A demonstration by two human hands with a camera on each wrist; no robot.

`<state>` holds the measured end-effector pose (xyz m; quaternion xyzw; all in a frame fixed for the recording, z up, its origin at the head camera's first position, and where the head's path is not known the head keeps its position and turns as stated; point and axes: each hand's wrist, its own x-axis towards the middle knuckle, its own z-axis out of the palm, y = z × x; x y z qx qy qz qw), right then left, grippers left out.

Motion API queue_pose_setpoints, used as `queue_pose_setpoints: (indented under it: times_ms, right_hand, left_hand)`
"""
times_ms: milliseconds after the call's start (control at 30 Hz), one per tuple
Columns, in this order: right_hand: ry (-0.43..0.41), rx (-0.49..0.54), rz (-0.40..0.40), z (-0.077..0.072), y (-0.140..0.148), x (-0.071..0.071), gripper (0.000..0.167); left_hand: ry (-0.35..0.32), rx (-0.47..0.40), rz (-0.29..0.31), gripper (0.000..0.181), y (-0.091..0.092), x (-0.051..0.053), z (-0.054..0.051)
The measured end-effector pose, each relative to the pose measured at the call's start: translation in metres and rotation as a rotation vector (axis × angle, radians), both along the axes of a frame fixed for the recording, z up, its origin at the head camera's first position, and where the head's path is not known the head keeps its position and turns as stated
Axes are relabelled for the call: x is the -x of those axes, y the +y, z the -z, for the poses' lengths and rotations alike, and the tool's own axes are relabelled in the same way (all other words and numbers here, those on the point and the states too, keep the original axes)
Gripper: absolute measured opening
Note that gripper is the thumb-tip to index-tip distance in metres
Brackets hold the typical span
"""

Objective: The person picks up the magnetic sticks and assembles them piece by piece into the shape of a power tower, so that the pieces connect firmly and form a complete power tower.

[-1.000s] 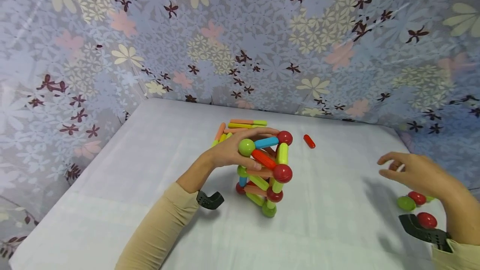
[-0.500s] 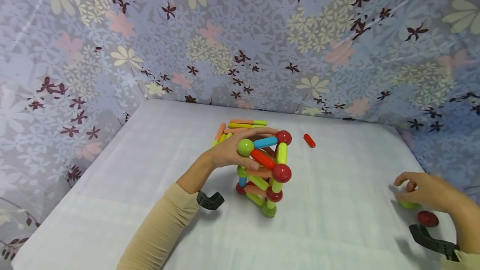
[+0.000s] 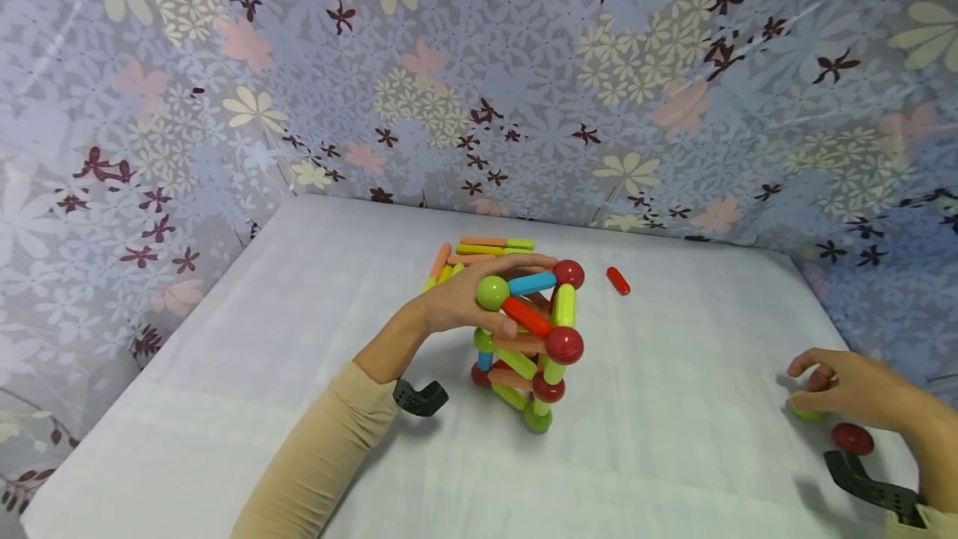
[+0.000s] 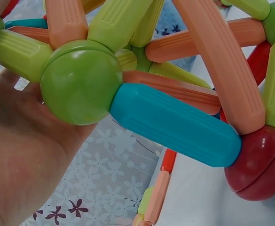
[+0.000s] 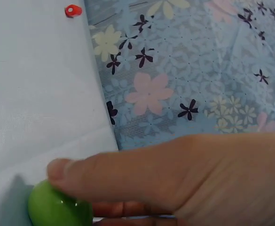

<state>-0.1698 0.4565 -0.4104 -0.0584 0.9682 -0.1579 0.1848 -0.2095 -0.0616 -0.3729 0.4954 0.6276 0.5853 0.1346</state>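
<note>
Near the table's middle stands a tower of magnetic sticks and balls [image 3: 528, 317], upright, in green, red, blue and orange. My left hand [image 3: 452, 298] grips its upper part, the thumb along the front near a red stick and the fingers behind. In the left wrist view, a green ball [image 4: 81, 82] and a blue stick [image 4: 175, 125] of the tower show close to the palm. At the right side, my right hand [image 3: 861, 387] pinches a loose green ball [image 5: 57, 207] low over the table, thumb on top. Its fingertips are partly hidden. A dark red ball [image 3: 852, 438] lies beside that hand.
Several loose orange, yellow and green sticks [image 3: 481, 249] lie behind the left hand. One red stick [image 3: 618, 281] lies alone right of the tower. A flowered cloth [image 3: 479, 106] rises along the back of the white table [image 3: 674, 439].
My right hand has moved right and down onto the balls, and its thumb and fingers have closed on the green one. The left hand and tower have stayed in place.
</note>
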Motion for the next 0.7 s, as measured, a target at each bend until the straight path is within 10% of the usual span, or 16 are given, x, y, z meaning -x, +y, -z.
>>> queue_pose_setpoints:
  times_ms: [300,700]
  right_hand:
    - [0.161,0.035,-0.097,-0.012,-0.040,0.012,0.042]
    - [0.289,0.195,-0.035,0.000,-0.139,0.095,0.051]
  left_hand:
    - [-0.002,0.000,0.017,0.088,-0.001,-0.001,-0.002]
    - [0.013,0.003,0.015,0.079,-0.002,-0.004,-0.007]
